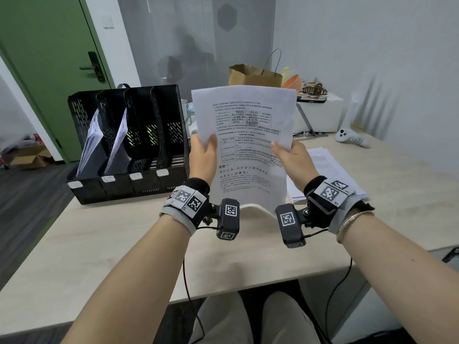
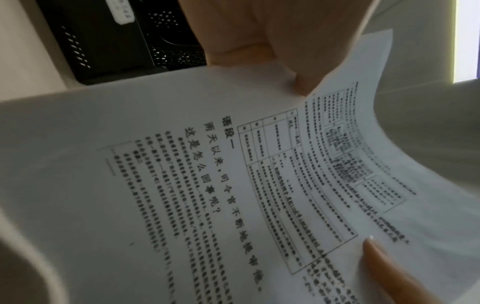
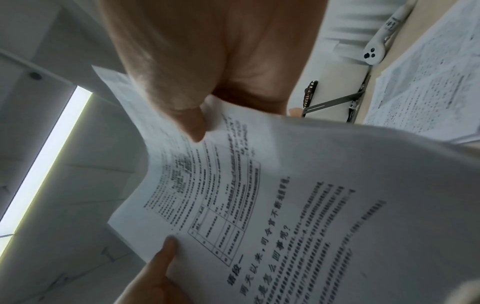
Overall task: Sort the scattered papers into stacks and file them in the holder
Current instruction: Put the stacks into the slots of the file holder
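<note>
I hold a thin stack of printed sheets upright above the table, its bottom edge bowing toward me. My left hand grips its left edge, thumb on the front. My right hand grips the right edge, thumb on the print. The same sheets fill both wrist views. A black mesh file holder with several slots stands at the left of the table; papers lean in its two leftmost slots. More printed papers lie flat on the table behind my right hand.
A white handheld controller lies at the right rear of the table. A brown paper bag and a white box with small items stand at the back. The light wooden table reaches its front edge near my lap.
</note>
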Demonstrator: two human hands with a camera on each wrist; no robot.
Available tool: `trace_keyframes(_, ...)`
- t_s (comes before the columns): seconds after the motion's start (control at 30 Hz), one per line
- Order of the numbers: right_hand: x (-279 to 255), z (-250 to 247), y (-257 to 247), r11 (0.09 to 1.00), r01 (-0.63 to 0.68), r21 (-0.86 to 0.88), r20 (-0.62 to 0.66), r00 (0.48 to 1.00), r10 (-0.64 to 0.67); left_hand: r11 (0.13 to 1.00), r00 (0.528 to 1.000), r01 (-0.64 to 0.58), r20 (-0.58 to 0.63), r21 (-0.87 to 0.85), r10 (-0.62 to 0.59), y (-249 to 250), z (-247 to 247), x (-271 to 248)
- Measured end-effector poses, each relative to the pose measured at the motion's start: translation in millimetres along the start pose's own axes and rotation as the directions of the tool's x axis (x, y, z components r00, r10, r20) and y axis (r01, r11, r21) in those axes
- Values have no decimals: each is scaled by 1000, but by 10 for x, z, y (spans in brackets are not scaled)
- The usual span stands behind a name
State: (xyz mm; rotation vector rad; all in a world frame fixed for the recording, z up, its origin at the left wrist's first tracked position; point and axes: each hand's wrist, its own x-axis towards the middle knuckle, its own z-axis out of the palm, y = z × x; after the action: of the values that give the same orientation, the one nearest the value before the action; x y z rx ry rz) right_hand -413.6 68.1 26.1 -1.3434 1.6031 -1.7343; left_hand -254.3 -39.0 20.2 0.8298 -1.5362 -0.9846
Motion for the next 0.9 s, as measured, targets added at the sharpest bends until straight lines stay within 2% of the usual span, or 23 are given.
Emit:
trace_keyframes(0.27, -146, -47, 250, 990, -115, -80, 29, 993, 118, 999, 998, 48, 37, 7, -48, -201, -45, -50)
trace_keyframes(0.33, -180, -46, 268, 988, -142, -59, 28, 989, 144, 998, 998, 54, 38, -12, -53, -206, -55, -69)
trace_keyframes(0.47, -165, -47, 175, 994, -100, 43, -5, 995, 101, 996, 999, 30, 31, -83, -27, -157, -67, -82)
trace_keyframes(0.63, -155, -25, 250, 989, -125, 85, -40, 991, 128, 992, 991, 90, 103, -91, -80, -192, -87, -141)
trace_keyframes(0.8, -122, -3, 423, 969, -239, 64, -28, 970, 241, 991, 973, 28, 231, -132, 3, -152, -118, -209)
trace_keyframes(0.9, -74, -37, 364, 980, -190, 54, -66, 979, 193, 993, 966, 53, 258, -102, -25, -145, -201, -153)
